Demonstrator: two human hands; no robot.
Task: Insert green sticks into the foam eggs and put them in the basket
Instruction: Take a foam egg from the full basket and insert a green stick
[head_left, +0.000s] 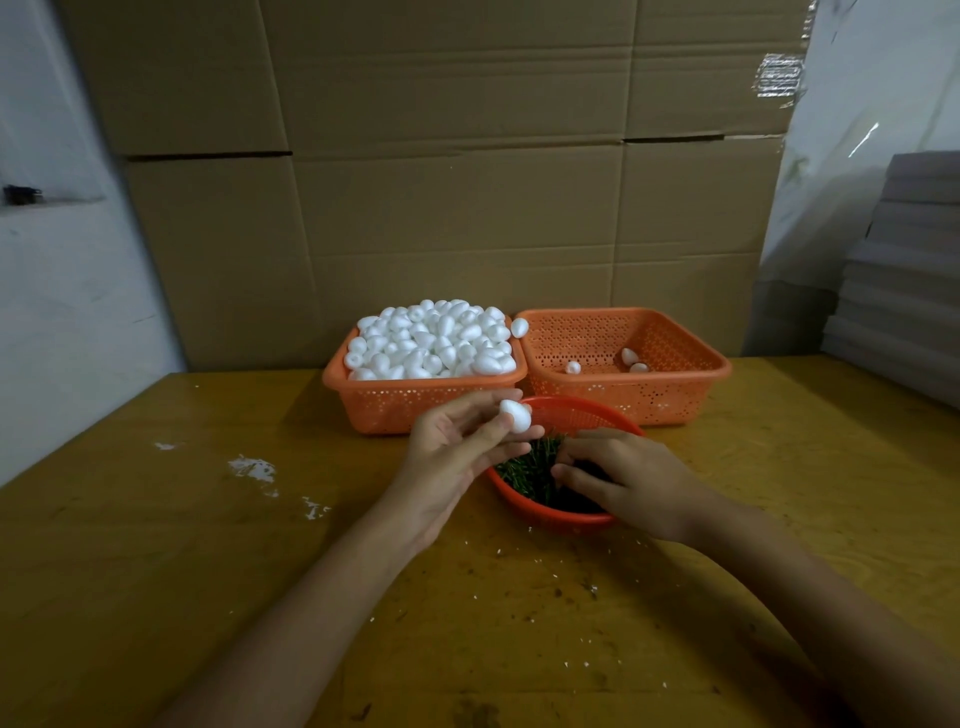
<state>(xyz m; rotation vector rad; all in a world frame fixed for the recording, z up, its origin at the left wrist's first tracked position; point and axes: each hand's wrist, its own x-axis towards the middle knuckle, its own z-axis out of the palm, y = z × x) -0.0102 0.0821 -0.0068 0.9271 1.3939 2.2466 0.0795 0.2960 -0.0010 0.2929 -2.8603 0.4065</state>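
Pinched in fingertips of the left hand (457, 452), one foam egg (515, 415) sits before the full egg basket (363, 387). Right hand (628, 480) lies among green sticks (522, 470) in the round red basket (550, 521); grasp cannot be determined. Rightmost orange basket (680, 400) contains three eggs (629, 356).

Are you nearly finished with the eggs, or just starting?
Just starting. Done: only three eggs lie in the right basket. In hand: the left hand pinches one foam egg while the right hand reaches into the green sticks in the red bowl. Left: the left basket holds a heap of eggs.
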